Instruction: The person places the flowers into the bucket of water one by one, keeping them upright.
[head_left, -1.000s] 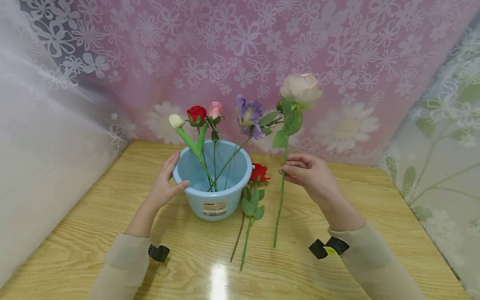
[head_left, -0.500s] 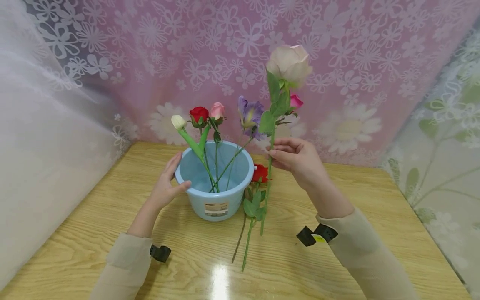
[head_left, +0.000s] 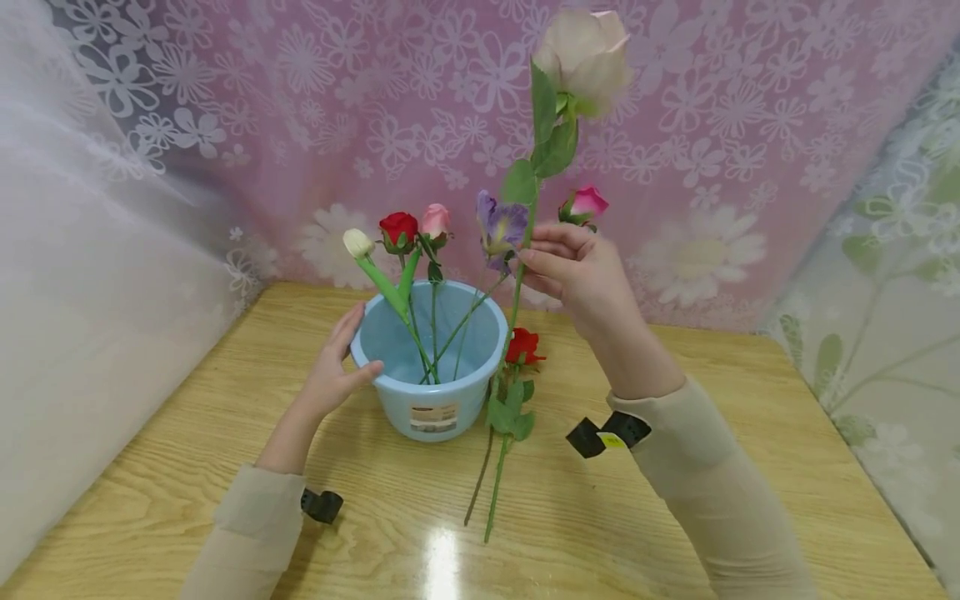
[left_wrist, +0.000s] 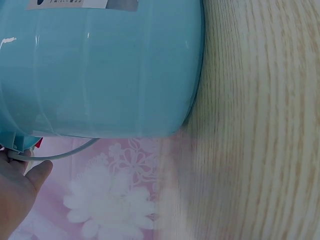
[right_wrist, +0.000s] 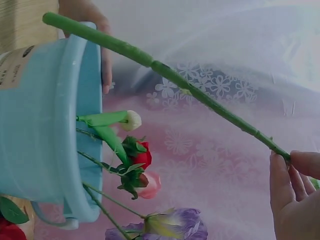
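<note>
My right hand [head_left: 585,275] pinches the green stem of a large pale cream-pink rose [head_left: 588,62] between thumb and fingers. The bloom stands high above the hand, and in the head view the lower stem passes in front of the bucket's right rim. My left hand [head_left: 330,367] rests at the left side of the light blue bucket [head_left: 427,408], fingers fairly straight along the rim. Inside the bucket stand a white tulip [head_left: 358,243], a red rose [head_left: 398,229], a pink rose [head_left: 435,220] and a purple iris [head_left: 498,227], stems crossing near the bottom.
A red rose [head_left: 524,346] with a leafy stem lies right of the bucket, beside a brown stem [head_left: 480,479]. A bright pink rose [head_left: 587,202] shows behind my right hand. A pale handle [left_wrist: 60,156] hangs at the bucket's side. A patterned curtain [head_left: 300,125] backs the table [head_left: 360,533].
My right hand has raised the cream-pink rose and moved it left, bringing its stem from beside the bucket to the right rim. My left hand has stayed at the bucket.
</note>
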